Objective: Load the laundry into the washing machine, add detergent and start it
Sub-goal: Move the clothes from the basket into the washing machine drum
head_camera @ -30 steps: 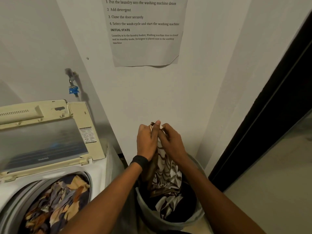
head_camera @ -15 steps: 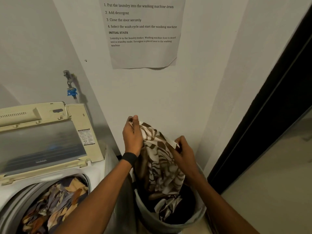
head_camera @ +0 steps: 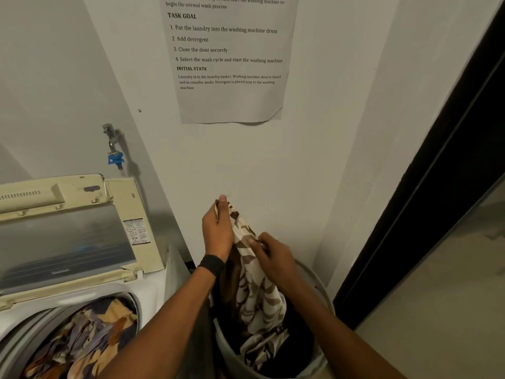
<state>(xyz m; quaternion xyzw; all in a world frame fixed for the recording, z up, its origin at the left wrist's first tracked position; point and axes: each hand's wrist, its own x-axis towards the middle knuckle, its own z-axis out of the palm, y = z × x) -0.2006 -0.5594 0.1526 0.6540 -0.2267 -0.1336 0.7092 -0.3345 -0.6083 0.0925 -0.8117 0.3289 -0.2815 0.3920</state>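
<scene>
Right hand (head_camera: 274, 257) has closed in toward left hand (head_camera: 218, 232), both pinching the brown-and-white patterned cloth (head_camera: 254, 294) near its top, tail trailing in grey laundry basket (head_camera: 228, 351); light, limp, best gathered lower before lifting.

- Plain off-white wall (head_camera: 246, 165), dim light.
- Printed sheet (head_camera: 229, 64) stuck on it, lower right corner curling off.
- Metal tap (head_camera: 113, 143) with a blue fitting at left, casting a shadow.
- Dark door frame (head_camera: 437, 187) at right; pale floor (head_camera: 451, 310) beside it.
</scene>
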